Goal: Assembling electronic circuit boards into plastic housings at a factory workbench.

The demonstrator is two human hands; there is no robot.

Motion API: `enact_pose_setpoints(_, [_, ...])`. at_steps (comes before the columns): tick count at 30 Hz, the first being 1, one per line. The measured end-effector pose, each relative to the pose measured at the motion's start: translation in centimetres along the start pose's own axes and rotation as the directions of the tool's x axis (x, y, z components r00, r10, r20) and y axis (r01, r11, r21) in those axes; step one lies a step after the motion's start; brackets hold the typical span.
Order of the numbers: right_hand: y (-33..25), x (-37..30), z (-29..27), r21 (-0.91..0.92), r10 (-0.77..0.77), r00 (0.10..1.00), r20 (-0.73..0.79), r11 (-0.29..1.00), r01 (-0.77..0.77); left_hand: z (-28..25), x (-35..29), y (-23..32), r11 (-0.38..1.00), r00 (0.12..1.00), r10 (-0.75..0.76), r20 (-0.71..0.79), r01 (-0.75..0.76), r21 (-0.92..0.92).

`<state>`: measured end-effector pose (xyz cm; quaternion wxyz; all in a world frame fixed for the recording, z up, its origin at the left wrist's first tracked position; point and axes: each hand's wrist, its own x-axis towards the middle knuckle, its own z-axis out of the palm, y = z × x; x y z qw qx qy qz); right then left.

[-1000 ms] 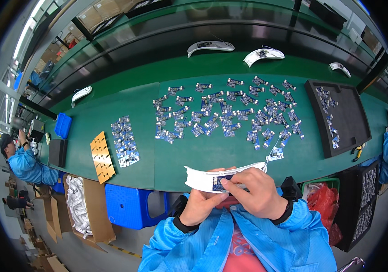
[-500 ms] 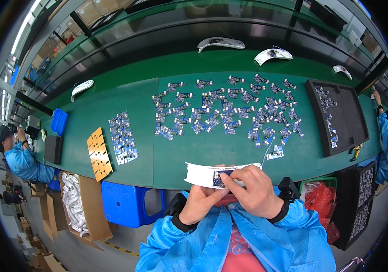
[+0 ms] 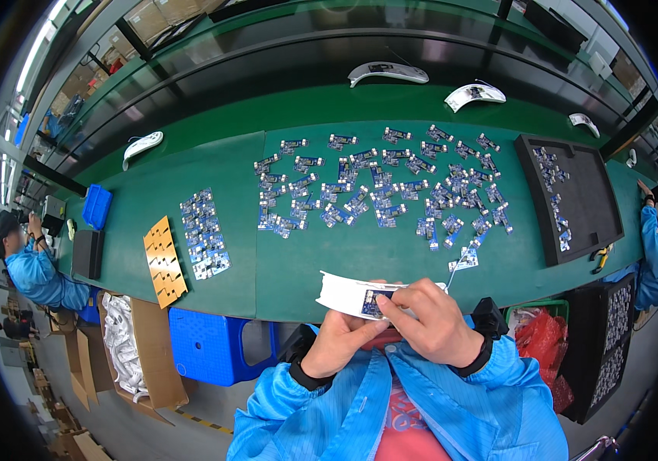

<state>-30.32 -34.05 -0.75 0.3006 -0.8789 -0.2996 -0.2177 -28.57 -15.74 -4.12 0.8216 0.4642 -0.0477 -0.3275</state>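
Observation:
In front of my chest, over the table's near edge, I hold a curved white plastic shell [image 3: 342,294]. My left hand [image 3: 334,342] is closed around its underside, thumb along the near edge. A small dark blue circuit board [image 3: 370,302] lies in the shell's hollow. The closed fingers of my right hand [image 3: 436,326] press at the board's right side, and the hand covers much of the shell's right end. From that end a thin pale wire [image 3: 452,270] rises toward a loose circuit board [image 3: 465,260] on the table.
Many blue circuit boards [image 3: 359,192] spread over the green table [image 3: 298,269]. Left are a board panel [image 3: 204,234] and a yellow slotted sheet [image 3: 164,263]; right, a black foam tray [image 3: 584,207]. White shells [image 3: 475,95] lie on the far green strip. A blue stool [image 3: 206,346] stands below.
The white shells on the far strip have shifted right against the table. The view has turned slightly. My hands keep nearly the same grip, and the held shell has tilted a little.

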Motion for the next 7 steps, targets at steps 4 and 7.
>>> enact_pose_setpoints(4, [0.51, -0.28, 0.22, 0.045, 0.019, 1.000, -0.011, 0.999, -0.018, -0.26, -0.07, -0.59, 0.997, 0.999, -0.037, -0.028, 0.035, -0.070])
enact_pose_setpoints(7, [0.76, -0.52, 0.38, 0.075, 0.004, 1.000, -0.003, 0.997, -0.004, -0.33, -0.09, -0.79, 0.971, 0.997, -0.059, -0.059, 0.043, -0.236])
